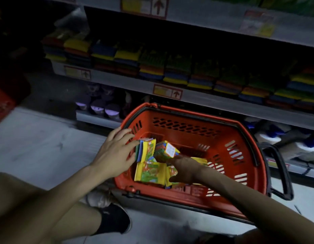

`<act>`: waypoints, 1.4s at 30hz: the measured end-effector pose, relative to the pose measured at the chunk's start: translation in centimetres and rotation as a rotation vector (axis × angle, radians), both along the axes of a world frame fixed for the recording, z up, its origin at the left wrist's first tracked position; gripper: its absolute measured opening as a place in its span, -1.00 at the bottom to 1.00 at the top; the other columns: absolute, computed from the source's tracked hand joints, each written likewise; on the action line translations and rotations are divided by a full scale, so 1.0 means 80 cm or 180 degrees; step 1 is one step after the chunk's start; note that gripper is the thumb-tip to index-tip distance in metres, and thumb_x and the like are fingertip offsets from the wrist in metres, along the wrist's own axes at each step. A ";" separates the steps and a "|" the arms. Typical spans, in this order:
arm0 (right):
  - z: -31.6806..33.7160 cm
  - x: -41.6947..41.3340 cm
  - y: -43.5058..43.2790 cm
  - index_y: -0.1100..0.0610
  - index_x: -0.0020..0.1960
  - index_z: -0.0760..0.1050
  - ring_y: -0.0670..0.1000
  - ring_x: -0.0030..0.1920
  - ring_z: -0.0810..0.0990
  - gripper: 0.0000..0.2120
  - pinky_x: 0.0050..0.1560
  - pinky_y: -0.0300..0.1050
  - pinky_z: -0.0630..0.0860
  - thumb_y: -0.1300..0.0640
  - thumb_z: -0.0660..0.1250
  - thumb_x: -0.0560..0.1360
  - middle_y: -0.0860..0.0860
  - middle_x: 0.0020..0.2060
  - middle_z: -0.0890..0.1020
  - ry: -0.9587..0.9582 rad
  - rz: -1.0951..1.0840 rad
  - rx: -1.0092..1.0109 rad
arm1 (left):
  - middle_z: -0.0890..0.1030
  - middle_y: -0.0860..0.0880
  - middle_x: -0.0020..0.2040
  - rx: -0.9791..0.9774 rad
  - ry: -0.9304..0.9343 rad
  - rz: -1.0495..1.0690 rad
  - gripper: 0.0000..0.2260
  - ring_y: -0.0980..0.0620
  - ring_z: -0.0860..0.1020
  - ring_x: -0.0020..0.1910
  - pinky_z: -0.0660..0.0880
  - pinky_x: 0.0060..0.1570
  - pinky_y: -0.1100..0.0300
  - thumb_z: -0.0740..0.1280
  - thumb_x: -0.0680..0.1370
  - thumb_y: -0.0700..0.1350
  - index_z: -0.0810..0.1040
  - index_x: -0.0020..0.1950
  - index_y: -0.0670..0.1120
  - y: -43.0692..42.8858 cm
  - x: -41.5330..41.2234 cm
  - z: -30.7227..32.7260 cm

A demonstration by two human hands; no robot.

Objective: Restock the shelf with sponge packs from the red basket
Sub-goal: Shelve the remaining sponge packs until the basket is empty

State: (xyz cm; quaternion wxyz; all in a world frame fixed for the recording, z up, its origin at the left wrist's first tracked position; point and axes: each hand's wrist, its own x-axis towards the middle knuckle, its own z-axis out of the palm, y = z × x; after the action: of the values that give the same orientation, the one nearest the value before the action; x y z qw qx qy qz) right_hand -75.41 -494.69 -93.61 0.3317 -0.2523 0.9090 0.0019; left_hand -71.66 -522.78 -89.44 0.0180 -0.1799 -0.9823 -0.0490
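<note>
Sponge packs [149,173] in yellow-and-green printed film lay loose in the bottom of the red slotted plastic basket [188,118], which stood on the pale floor [38,147] close in front of the shelving. The left hand [115,152] reached over the basket's rim, fingers fairly spread, and pinched the end of an upright pack [146,147] between fingertips and thumb. The right hand [184,169], in shadow, curled up from below round a tilted pack [166,151] lifted clear of the others. These packs looked light and squashy, the film likely slick, so a hold across the flat faces or round the short end seemed safer than a pinch at a corner (one hand could probably carry one with no strain). Their likely destination, the grey metal shelf [128,83] above the basket, already carried rows of stacked colourful sponges [179,74], with a red-and-yellow price label [167,91] on its front lip; where the gaps were I could not tell. The aisle was dim and the shelf recess darker. A black shoe [115,219] showed by the basket's near corner.
</note>
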 end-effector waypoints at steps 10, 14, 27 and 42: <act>-0.074 -0.018 -0.066 0.15 0.35 0.48 0.08 0.26 0.55 -0.30 0.16 -0.15 0.48 -0.03 0.66 0.31 0.00 0.19 0.55 -0.0805 -0.1315 -0.0575 | 0.64 -0.07 0.22 -0.0034 0.0211 -0.0004 -0.71 -0.12 0.43 0.41 0.11 0.53 -0.11 0.40 0.49 -0.02 0.69 0.18 -0.06 0.002 0.000 -0.003; -0.068 -0.011 -0.058 0.03 -0.05 0.38 -0.01 0.00 0.46 -0.49 -0.24 -0.21 0.40 0.12 0.69 0.28 -0.02 -0.01 0.50 -0.0707 -0.1629 -0.0857 | 0.64 -0.06 0.21 -0.0064 0.0269 0.0041 -0.70 -0.11 0.44 0.40 0.12 0.53 -0.11 0.40 0.49 -0.02 0.69 0.18 -0.06 0.002 0.000 -0.005; 0.058 -0.015 0.028 0.09 0.15 0.60 0.05 0.01 0.66 -0.43 0.01 -0.07 0.61 -0.24 0.60 0.31 0.02 0.04 0.67 -0.0089 -0.1227 -0.0592 | 0.63 -0.13 0.07 -0.0469 0.0182 -0.0273 -0.62 -0.18 0.55 0.17 0.42 0.35 -0.09 0.42 0.46 0.09 0.66 0.19 -0.08 0.043 -0.023 -0.005; 0.137 0.047 0.103 0.10 0.29 0.37 0.21 0.16 0.48 -0.31 0.10 0.02 0.53 -0.41 0.30 0.44 0.11 0.01 0.47 0.0508 -0.1739 -0.0464 | 0.25 -0.26 0.51 -0.0585 -0.2369 0.1016 -0.28 -0.30 0.42 0.43 0.42 0.37 -0.06 0.41 0.53 0.19 0.21 0.58 -0.02 0.115 -0.045 -0.073</act>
State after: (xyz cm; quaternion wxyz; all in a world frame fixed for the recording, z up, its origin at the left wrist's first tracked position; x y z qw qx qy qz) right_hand -71.69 -486.44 -82.69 0.2284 -0.0205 0.9642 -0.1330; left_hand -75.28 -513.57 -95.29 -0.3472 0.0039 -0.9376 -0.0194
